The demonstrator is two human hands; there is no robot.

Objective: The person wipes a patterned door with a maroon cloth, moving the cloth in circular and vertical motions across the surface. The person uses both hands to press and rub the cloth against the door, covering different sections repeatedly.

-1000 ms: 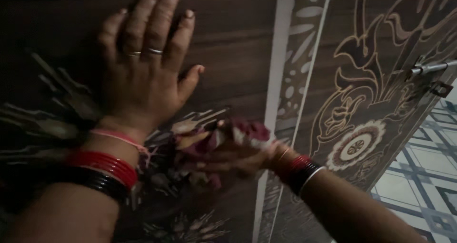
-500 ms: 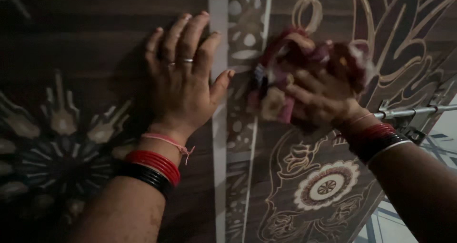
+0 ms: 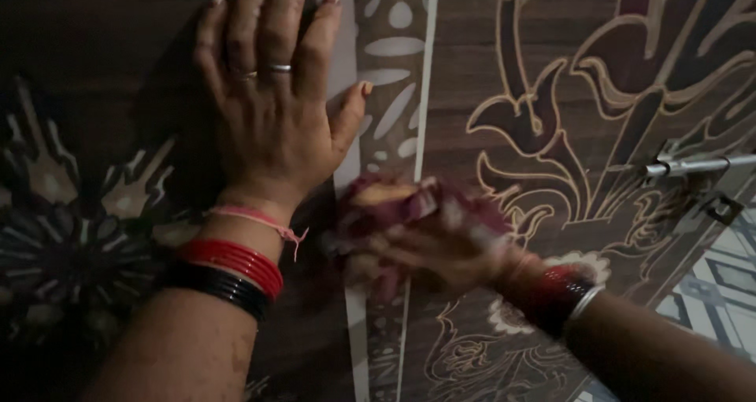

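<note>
While the left hand (image 3: 272, 111) lies flat with fingers spread on the dark patterned door (image 3: 504, 95), its fingertips cut off by the top edge, the right hand (image 3: 441, 248) is clenched around a bunched red and cream cloth (image 3: 402, 205), pressed against the pale vertical stripe (image 3: 378, 71). Blur hides the right fingers, and the cloth seems crumpled. Half a second ago it sat higher, right of the stripe. A metal latch bolt (image 3: 697, 164) juts out at the right edge.
</note>
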